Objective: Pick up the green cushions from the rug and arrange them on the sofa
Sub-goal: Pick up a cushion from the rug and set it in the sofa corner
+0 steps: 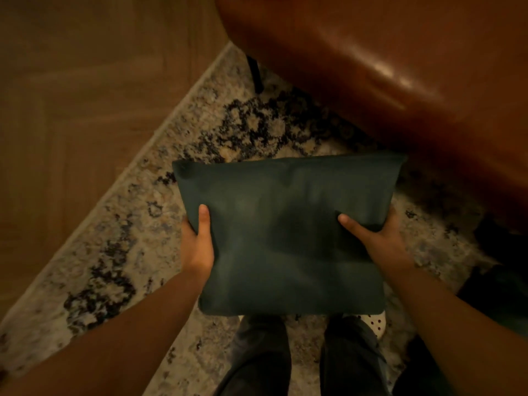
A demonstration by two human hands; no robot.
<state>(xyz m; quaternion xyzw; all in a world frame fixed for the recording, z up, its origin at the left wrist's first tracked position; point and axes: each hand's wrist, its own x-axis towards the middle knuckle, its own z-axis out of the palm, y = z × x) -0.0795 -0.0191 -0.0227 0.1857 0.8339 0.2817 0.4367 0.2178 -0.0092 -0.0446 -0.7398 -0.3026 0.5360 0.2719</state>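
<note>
Green cushion (285, 238) held flat above patterned rug (120, 252), left hand (198, 247) and right hand (380, 241) clamping opposite edges, brown leather sofa (385, 67) just beyond

Between the hands, the cushion (285, 238) is dark green; beneath them the rug (137, 224) is beige mottled with black; beyond, a glossy reddish-brown sofa (400, 67).

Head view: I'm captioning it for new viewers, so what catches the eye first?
A dark green cushion fills the centre, held by its side edges between the left hand and right hand above a mottled rug. A glossy brown sofa looms upper right.
</note>
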